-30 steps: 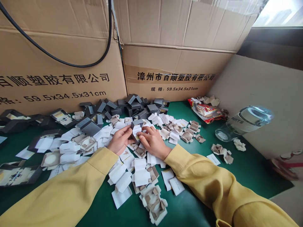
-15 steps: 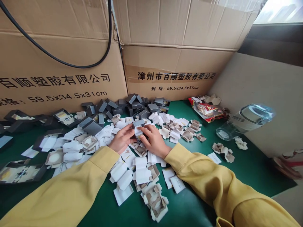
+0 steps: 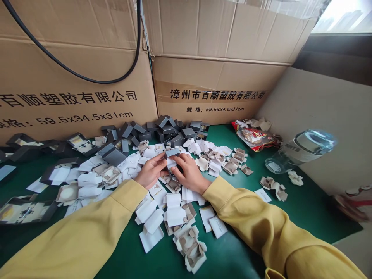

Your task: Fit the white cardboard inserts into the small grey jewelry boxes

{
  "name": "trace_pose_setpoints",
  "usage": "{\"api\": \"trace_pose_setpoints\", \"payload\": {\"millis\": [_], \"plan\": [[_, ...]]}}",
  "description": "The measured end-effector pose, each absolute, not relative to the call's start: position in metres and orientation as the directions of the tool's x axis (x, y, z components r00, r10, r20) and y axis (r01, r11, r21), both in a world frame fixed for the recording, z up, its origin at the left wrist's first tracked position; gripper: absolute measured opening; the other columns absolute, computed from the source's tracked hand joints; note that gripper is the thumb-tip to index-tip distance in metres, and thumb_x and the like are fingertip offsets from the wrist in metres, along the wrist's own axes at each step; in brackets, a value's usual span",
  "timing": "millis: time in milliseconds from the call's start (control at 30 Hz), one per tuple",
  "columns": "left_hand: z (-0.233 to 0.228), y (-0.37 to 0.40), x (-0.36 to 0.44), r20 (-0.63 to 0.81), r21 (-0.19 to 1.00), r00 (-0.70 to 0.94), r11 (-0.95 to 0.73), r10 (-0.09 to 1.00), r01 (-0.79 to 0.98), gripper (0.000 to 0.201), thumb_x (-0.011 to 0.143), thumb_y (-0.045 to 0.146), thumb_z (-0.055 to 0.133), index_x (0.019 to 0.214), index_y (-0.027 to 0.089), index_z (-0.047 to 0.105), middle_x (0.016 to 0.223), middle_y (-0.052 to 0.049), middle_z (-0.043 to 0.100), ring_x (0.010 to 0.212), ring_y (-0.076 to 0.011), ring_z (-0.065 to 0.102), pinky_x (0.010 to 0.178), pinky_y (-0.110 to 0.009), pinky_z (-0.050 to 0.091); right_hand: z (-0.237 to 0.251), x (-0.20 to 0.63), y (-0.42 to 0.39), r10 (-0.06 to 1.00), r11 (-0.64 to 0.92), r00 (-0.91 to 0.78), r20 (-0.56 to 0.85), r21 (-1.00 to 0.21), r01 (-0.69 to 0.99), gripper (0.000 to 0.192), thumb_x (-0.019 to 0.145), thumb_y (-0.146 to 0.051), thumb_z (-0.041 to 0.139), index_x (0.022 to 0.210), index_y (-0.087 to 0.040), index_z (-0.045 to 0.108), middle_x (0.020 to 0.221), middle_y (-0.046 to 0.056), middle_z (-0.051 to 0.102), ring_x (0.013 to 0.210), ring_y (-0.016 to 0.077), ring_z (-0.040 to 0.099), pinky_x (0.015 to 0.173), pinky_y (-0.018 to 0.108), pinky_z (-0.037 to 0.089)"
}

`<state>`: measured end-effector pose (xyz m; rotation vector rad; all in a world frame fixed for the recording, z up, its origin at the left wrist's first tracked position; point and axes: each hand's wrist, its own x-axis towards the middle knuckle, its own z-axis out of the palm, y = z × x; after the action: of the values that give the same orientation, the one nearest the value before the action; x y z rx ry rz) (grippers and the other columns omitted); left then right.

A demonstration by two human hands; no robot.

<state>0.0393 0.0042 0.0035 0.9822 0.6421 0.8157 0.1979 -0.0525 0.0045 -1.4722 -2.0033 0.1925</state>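
Note:
Between my two hands is a small dark grey box (image 3: 172, 152), with a white piece partly showing in it. My left hand (image 3: 151, 170) is closed on the box's left side. From the right, the fingers of my right hand (image 3: 190, 172) press on it, with the thumb low near its front. Fingers cover much of the box. Under and around both hands lie many folded white card inserts (image 3: 174, 215), some showing grey-brown undersides. Behind the hands is a heap of dark grey boxes (image 3: 170, 130).
Large cardboard cartons (image 3: 209, 85) stand along the back, with a black cable (image 3: 116, 80) hanging in front. A clear bottle (image 3: 300, 151) and a red snack bag (image 3: 252, 135) are on the right of the green table (image 3: 241, 240). More dark boxes (image 3: 27, 211) lie at left.
The grey box has tilted slightly between my hands, so less of the white piece shows. My fingers have shifted a little around it; the view has moved slightly.

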Motion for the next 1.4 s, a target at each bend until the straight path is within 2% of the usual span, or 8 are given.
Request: {"api": "trace_pose_setpoints", "payload": {"millis": [200,367,533,700,900,1200,1333,1400], "plan": [[0.004,0.006,0.039,-0.110,0.874,0.531,0.336,0.840,-0.350,0.040,0.071,0.025,0.070,0.110,0.020,0.063,0.108,-0.009,0.066,0.084,-0.0180,0.064,0.065,-0.026,0.053,0.001,0.199,-0.053,0.863,0.418,-0.147,0.484,-0.518,0.746,0.035,0.093,-0.033,0.038,0.125,-0.022,0.049,0.109,0.009,0.052,0.099,0.0207,0.049,0.086,0.035,0.040],[0.008,0.016,0.034,-0.148,0.778,0.446,0.382,0.883,-0.498,0.029,0.082,0.026,0.059,0.108,0.015,0.061,0.105,-0.010,0.068,0.089,-0.0182,0.066,0.059,-0.019,0.055,0.001,0.201,-0.053,0.786,0.523,-0.113,0.608,-0.555,0.647,0.034,0.095,-0.026,0.029,0.116,-0.016,0.053,0.105,0.011,0.057,0.100,0.0185,0.051,0.086,0.032,0.041],[0.013,0.022,0.029,-0.248,0.627,0.438,0.488,0.864,-0.608,0.030,0.089,0.025,0.048,0.112,0.009,0.058,0.103,-0.011,0.068,0.099,-0.0187,0.065,0.066,-0.016,0.057,0.005,0.197,-0.054,0.771,0.628,-0.482,0.417,-0.365,0.688,0.028,0.092,-0.030,0.042,0.113,-0.023,0.058,0.116,0.006,0.060,0.105,0.0200,0.048,0.086,0.036,0.036],[0.010,0.021,0.030,-0.251,0.619,0.427,0.483,0.869,-0.620,0.030,0.089,0.029,0.048,0.106,0.007,0.061,0.103,-0.012,0.069,0.095,-0.0190,0.066,0.069,-0.019,0.058,0.004,0.195,-0.056,0.828,0.528,-0.423,0.367,-0.258,0.809,0.027,0.089,-0.036,0.047,0.108,-0.022,0.062,0.114,0.007,0.061,0.101,0.0221,0.048,0.082,0.038,0.031],[0.011,0.018,0.033,-0.252,0.676,0.390,0.449,0.886,-0.585,0.034,0.084,0.031,0.056,0.112,0.011,0.060,0.107,-0.012,0.068,0.098,-0.0205,0.065,0.068,-0.020,0.057,0.001,0.193,-0.054,0.722,0.671,-0.597,0.351,-0.141,0.728,0.026,0.091,-0.023,0.047,0.111,-0.030,0.061,0.116,0.005,0.057,0.102,0.0211,0.045,0.079,0.036,0.031],[0.011,0.016,0.034,-0.212,0.719,0.401,0.420,0.891,-0.553,0.031,0.085,0.030,0.053,0.109,0.012,0.060,0.107,-0.012,0.068,0.099,-0.0231,0.065,0.066,-0.022,0.057,0.004,0.192,-0.053,0.870,0.456,-0.381,0.314,-0.218,0.863,0.026,0.084,-0.042,0.056,0.096,-0.022,0.066,0.098,0.007,0.060,0.090,0.0221,0.045,0.073,0.036,0.034],[0.010,0.015,0.035,-0.167,0.755,0.411,0.385,0.896,-0.531,0.033,0.085,0.030,0.054,0.112,0.012,0.058,0.105,-0.013,0.068,0.099,-0.0242,0.065,0.073,-0.026,0.057,0.005,0.190,-0.052,0.909,0.356,-0.271,0.315,-0.254,0.899,0.029,0.089,-0.043,0.047,0.087,-0.022,0.067,0.091,0.007,0.060,0.086,0.0213,0.045,0.071,0.035,0.035],[0.009,0.015,0.035,-0.161,0.759,0.419,0.384,0.893,-0.526,0.035,0.084,0.030,0.055,0.114,0.012,0.057,0.104,-0.013,0.069,0.098,-0.0245,0.065,0.077,-0.030,0.056,0.006,0.187,-0.050,0.927,0.312,-0.234,0.293,-0.257,0.915,0.030,0.085,-0.048,0.052,0.084,-0.021,0.066,0.091,0.008,0.059,0.086,0.0223,0.046,0.071,0.036,0.036]]}}
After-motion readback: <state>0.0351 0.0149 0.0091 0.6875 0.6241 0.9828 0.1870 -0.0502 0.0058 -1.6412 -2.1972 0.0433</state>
